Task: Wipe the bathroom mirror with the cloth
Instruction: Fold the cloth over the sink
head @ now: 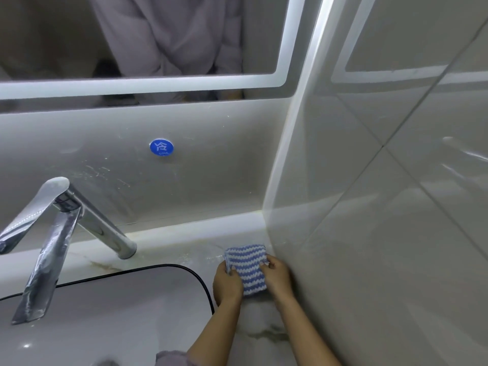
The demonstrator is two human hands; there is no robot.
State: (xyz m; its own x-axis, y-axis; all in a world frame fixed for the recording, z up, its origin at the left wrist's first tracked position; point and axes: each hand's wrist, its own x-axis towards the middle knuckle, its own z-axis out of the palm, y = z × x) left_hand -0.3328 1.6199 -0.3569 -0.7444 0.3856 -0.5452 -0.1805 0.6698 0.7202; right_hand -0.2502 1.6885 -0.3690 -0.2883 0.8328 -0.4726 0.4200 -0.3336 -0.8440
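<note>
left hand (227,284): reaches in from the lower edge with a bare forearm, fingers curled over the cloth's left edge, thumb on top; it grips the cloth.
right hand (277,276): comes in alongside, forearm close to the side wall, fingertips pinching the cloth's right edge; it too holds the cloth.
cloth (249,268): blue and white striped, folded into a rough rectangle, lying on the countertop (264,336) between the two hands, in the back right corner just beside the side wall.
cloth's direction: long axis runs from the hands away toward the back wall; the stripes cross it, side to side.
mirror (66,35): above on the back wall, well apart from the cloth, with a lit white band along its lower and right edges (it reflects a pale garment, blurred).
side wall (383,194): glossy tiled, close on the right, hemming in the right hand.
faucet (52,233): chrome, angular, standing left of the hands, its spout over the basin.
basin (105,313): dark-rimmed, its right corner just beside the left hand.
sticker (161,147): round, blue, marked "cold", on the back wall below the mirror.
</note>
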